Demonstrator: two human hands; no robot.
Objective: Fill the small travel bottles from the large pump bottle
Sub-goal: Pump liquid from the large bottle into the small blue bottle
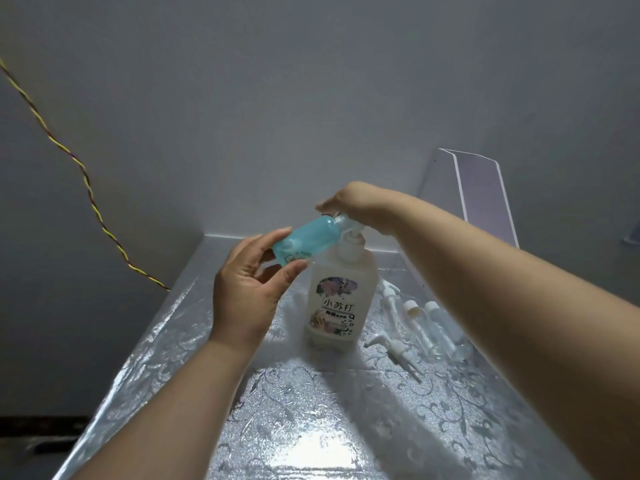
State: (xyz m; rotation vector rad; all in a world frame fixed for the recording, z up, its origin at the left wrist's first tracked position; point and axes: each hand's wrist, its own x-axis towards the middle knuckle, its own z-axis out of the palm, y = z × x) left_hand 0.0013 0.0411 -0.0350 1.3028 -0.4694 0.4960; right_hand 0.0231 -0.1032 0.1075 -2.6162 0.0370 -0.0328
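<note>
The left hand [251, 292] pinches the blue travel bottle [306, 241], mouth tilted to the pump bottle [341, 296] spout, while the right hand [351, 201] presses its head with flat fingers [327, 203].

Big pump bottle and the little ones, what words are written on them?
"小苏打": on the big pump bottle, on its label.
Smaller line below it: too blurred to read.
On the blue travel bottle in the left hand: markings too blurred to read.
On the clear bottles: no text visible.
</note>
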